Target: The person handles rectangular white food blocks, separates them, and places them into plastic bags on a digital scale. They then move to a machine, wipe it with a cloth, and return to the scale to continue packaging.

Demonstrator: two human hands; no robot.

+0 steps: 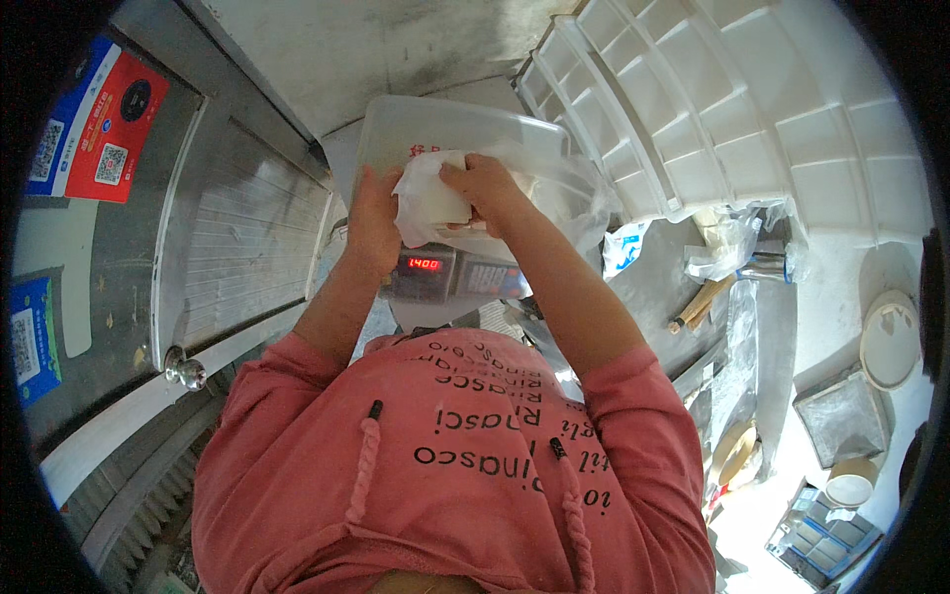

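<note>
My right hand (pixel 486 189) grips a pale, cream-coloured slab (pixel 445 200), its thumb on top and fingertips beneath. Around the slab is a thin translucent plastic bag (pixel 582 189), bunched at the left and spread out past my right wrist. My left hand (pixel 375 223) holds the bag's left side, some fingers hidden behind it. Both hands are over a translucent plastic tub (pixel 460 115) with red writing. Just below the bag, the front panel of a digital scale (pixel 427 278) shows lit red digits and a keypad. The bag hides the tub's contents.
A grey door with a round metal knob (pixel 185 371) stands at left, near posters (pixel 111 126) bearing printed codes. Stacked white ribbed plastic crates (pixel 690 111) rise at upper right. Beyond my right arm, a wooden-handled tool (pixel 698 304) and plastic bags (pixel 731 230) lie on a metal surface.
</note>
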